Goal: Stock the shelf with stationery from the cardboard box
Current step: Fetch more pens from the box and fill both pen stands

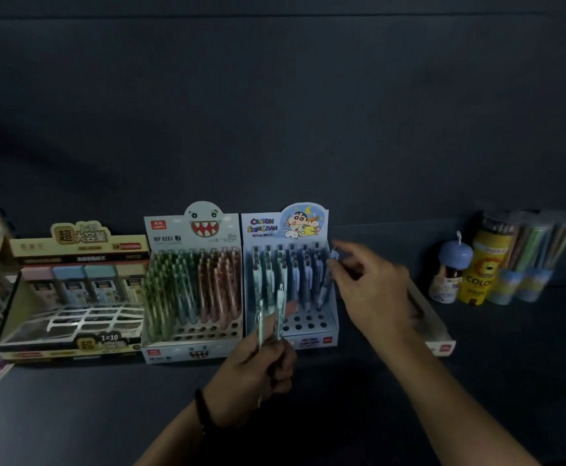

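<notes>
Plumb alignment seemed best for the blue pen (334,254) pinched by the right hand (372,290) at three o'clock of the display box (312,341); the left hand (258,381) gripped spare pens (280,304).

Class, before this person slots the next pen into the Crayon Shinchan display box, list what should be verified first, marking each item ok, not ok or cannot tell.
1. Right hand pinches a pen at the box's right edge: ok.
2. Left hand grips the spare pens: ok.
3. Crayon Shinchan display box has free holes in its front rows: ok.
4. Box stands upright on the shelf: ok.
5. Pen tip lined up over a hole: cannot tell, blurred.
6. Cardboard supply box within reach: cannot tell, not in view.
</notes>
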Motion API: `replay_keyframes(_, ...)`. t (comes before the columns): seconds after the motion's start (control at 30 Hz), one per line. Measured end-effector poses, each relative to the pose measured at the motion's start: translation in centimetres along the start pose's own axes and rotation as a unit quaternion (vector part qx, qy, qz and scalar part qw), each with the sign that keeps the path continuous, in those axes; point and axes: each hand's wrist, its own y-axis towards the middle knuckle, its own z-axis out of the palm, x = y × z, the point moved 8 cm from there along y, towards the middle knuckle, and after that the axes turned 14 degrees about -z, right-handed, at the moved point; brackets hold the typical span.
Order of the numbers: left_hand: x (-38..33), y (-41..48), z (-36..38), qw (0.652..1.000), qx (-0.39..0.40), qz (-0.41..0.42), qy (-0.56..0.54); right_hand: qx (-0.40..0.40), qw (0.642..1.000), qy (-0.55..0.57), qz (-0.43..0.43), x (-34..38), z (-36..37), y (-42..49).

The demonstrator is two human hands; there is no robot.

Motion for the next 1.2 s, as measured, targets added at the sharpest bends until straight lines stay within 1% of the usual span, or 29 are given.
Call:
replay_keyframes(0.13,-0.4,-0.2,0.0,0.999,-0.022,0.014,0.039,0.021,0.999,-0.015,-0.019,0.1,1.1,0.4)
replay_keyframes(0.23,-0.7,-0.3,-0.1,0.998,-0.033,0.029,0.040,0.040,0.998,-0.019,-0.048,0.3,2.1,0.0)
replay_keyframes(0.33,-1.3,-0.6,0.1,0.997,-0.033,0.046,0.047,0.080,0.996,-0.022,-0.025,0.2,2.6,-0.5)
replay_keyframes(0.37,-1.4,-0.7,0.1,0.997,-0.034,0.049,0.051,0.082,0.996,-0.025,-0.020,0.3,2.5,-0.5)
replay_keyframes(0.43,-1.5,-0.8,0.1,0.996,-0.034,0.054,0.056,0.062,0.997,-0.040,-0.025,1.0,1.6,-0.2)
replay_keyframes(0.47,-1.6,-0.9,0.1,0.997,-0.031,0.056,0.053,0.046,0.998,-0.029,-0.020,1.5,1.1,-0.2)
replay_keyframes(0.53,-1.6,-1.0,0.2,0.998,-0.024,0.056,0.033,0.037,0.998,0.053,0.015,2.6,0.8,-0.3)
replay_keyframes(0.63,-2.0,-1.2,0.1,0.998,-0.034,0.055,0.013,0.101,0.979,0.168,0.053,4.5,2.6,-0.5)
replay_keyframes(0.7,-2.4,-1.5,-0.2,0.997,-0.053,0.056,0.013,0.128,0.968,0.206,0.066,5.3,3.8,-0.7)
replay_keyframes(0.77,-2.6,-1.9,-1.0,0.995,-0.084,0.050,0.012,0.132,0.962,0.222,0.086,5.6,4.6,-0.7)
replay_keyframes(0.83,-2.9,-2.6,-1.8,0.992,-0.105,0.056,0.042,0.126,0.957,0.243,0.098,5.9,5.1,-0.7)
replay_keyframes(0.93,-3.7,-3.8,-2.5,0.981,-0.110,0.079,0.138,0.115,0.955,0.256,0.095,6.4,5.7,-0.5)
replay_keyframes(1.03,-3.9,-4.5,-3.6,0.974,-0.132,0.074,0.170,0.116,0.959,0.246,0.078,6.8,6.0,-0.2)
replay_keyframes(1.1,-4.0,-4.9,-4.6,0.955,-0.174,0.088,0.224,0.107,0.962,0.240,0.071,6.9,6.2,-0.1)
replay_keyframes(1.2,-4.3,-5.5,-7.0,0.921,-0.256,0.098,0.276,0.063,0.969,0.228,0.064,6.8,6.0,0.0)
